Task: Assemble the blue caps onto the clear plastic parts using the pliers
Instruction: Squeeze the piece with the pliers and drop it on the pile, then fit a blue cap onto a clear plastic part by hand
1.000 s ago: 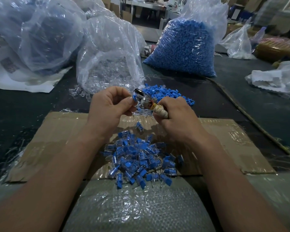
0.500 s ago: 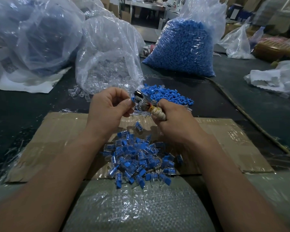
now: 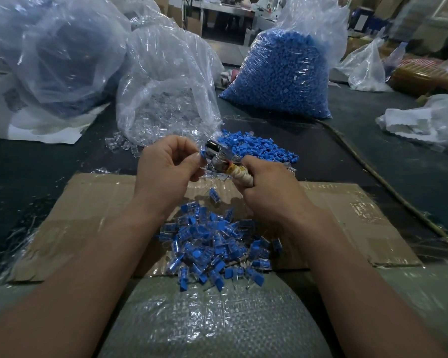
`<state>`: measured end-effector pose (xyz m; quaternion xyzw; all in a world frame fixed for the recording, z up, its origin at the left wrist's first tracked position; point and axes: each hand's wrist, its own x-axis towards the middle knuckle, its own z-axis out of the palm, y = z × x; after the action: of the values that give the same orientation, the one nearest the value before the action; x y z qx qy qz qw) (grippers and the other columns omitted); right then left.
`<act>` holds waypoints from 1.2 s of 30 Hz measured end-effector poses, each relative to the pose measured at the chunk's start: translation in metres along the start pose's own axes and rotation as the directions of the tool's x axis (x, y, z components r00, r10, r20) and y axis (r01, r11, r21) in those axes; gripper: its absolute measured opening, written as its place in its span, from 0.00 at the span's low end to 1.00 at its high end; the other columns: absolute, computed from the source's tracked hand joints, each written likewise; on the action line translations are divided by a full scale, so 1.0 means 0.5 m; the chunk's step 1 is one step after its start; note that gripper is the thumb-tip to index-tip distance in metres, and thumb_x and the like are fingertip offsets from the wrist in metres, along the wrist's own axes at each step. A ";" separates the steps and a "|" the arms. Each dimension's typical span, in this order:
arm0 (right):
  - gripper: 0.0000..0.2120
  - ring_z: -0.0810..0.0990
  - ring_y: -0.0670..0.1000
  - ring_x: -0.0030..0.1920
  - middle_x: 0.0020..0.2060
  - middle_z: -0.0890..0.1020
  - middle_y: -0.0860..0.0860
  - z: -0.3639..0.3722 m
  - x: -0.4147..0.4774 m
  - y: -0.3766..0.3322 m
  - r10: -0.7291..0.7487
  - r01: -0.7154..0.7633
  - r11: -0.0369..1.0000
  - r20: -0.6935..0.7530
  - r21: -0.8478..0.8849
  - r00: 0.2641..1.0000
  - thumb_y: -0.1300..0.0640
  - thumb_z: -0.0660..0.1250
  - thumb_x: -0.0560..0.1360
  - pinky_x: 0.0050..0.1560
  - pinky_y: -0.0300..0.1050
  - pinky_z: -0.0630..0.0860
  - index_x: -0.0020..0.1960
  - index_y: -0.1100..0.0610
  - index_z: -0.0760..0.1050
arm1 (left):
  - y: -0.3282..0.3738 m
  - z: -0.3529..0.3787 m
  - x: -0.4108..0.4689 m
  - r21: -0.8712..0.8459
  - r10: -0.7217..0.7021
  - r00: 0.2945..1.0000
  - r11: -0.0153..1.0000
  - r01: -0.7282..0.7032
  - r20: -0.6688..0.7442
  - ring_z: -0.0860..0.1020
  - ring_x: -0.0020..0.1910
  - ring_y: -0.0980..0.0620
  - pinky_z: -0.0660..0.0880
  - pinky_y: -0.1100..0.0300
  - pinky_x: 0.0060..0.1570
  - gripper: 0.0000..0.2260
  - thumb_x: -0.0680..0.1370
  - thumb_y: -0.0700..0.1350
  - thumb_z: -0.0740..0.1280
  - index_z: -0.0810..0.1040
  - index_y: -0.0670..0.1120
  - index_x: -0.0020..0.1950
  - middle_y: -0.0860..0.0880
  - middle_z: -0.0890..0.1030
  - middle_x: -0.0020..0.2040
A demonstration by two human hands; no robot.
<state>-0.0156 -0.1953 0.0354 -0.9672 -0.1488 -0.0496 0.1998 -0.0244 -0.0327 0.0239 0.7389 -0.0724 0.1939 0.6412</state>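
Left hand (image 3: 166, 164) pinches blue cap (image 3: 201, 153) at pliers (image 3: 215, 157) head, 12 o'clock of finished pile (image 3: 212, 244). Right hand (image 3: 267, 187) clenched round handles. Risk: off-centre squeeze skews cap or nips left fingertips.

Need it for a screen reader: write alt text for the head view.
The left hand pinches a blue cap at the pliers; the right hand grips their wrapped handle. Assembled pieces lie piled on cardboard, bags of clear parts and blue caps behind.
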 end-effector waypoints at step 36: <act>0.26 0.68 0.40 0.40 0.39 0.69 0.39 -0.030 0.004 0.044 0.126 -0.132 0.991 0.324 -0.002 0.938 0.46 0.77 0.62 0.36 0.38 0.65 0.55 0.48 0.71 | 0.001 -0.045 0.019 0.014 -0.313 0.916 0.947 0.320 0.251 0.68 0.19 0.62 0.65 0.71 0.20 0.05 0.70 0.45 0.69 0.80 0.47 0.35 0.52 0.80 0.28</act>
<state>-0.0072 -0.2201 0.0412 -0.9679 -0.1164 0.1244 0.1849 -0.0201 -0.0093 0.0303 0.7507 -0.0345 -0.0080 0.6597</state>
